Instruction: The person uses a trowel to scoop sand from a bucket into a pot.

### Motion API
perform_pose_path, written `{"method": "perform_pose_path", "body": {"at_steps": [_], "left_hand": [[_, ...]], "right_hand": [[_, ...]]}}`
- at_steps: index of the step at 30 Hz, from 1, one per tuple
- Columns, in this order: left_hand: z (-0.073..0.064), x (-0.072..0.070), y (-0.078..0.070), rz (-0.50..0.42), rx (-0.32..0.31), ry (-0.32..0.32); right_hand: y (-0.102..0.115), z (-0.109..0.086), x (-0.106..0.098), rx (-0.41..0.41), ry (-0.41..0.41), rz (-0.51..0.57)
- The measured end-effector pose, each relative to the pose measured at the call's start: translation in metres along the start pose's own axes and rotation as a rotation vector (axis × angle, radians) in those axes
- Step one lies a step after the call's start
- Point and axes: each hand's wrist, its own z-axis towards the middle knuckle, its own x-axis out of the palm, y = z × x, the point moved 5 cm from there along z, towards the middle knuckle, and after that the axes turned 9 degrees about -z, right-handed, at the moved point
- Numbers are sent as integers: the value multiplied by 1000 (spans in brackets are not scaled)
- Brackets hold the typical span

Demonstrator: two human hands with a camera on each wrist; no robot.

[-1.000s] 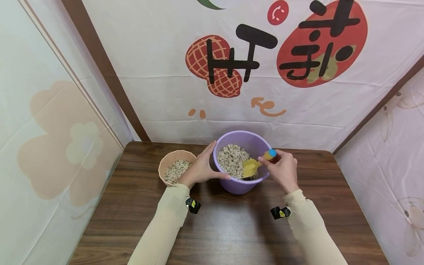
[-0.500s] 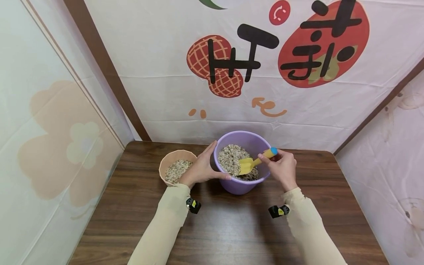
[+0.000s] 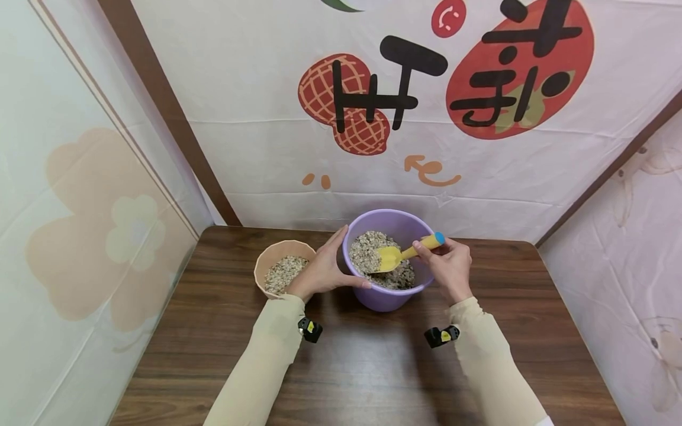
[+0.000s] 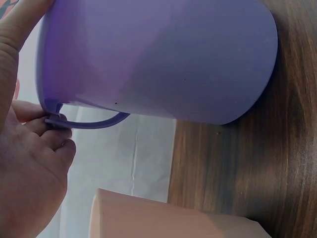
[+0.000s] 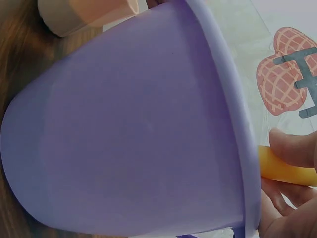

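Note:
A purple bucket (image 3: 380,300) with grain-like flakes (image 3: 364,247) inside stands on the table. My left hand (image 3: 326,269) grips its left side, thumb along the front rim; in the left wrist view, fingers curl at the rim near the bucket's handle (image 4: 94,124). My right hand (image 3: 450,267) pinches the orange-yellow grip of a toy shovel (image 3: 390,258), whose blue end points up and right. The shovel's yellow blade lies tilted at the flakes; its front edge seems to dip into them. In the right wrist view, the bucket's wall hides the blade.
A peach-coloured bowl (image 3: 266,260) with similar flakes stands left of the bucket, partly behind the left wrist. The wooden table (image 3: 351,378) meets a printed cloth wall (image 3: 266,160) behind the bucket. Cloth walls also flank both sides.
The shovel's blade has moved left and slightly back across the flakes in the bucket, and the right hand has followed leftward. The left hand keeps its hold on the bucket.

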Motion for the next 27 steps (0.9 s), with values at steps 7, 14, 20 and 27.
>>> {"method": "perform_pose_path", "body": {"at_steps": [7, 14, 20, 27], "left_hand": [[1, 0, 0, 3, 2, 0], [1, -1, 2, -6, 3, 2], [0, 1, 1, -12, -9, 11], [0, 0, 1, -23, -9, 6]], "right_hand": [[-2, 2, 7, 7, 21, 139], [-3, 2, 10, 12, 11, 191], [-3, 3, 14, 11, 3, 237], [-1, 3, 15, 2, 27, 194]]}}
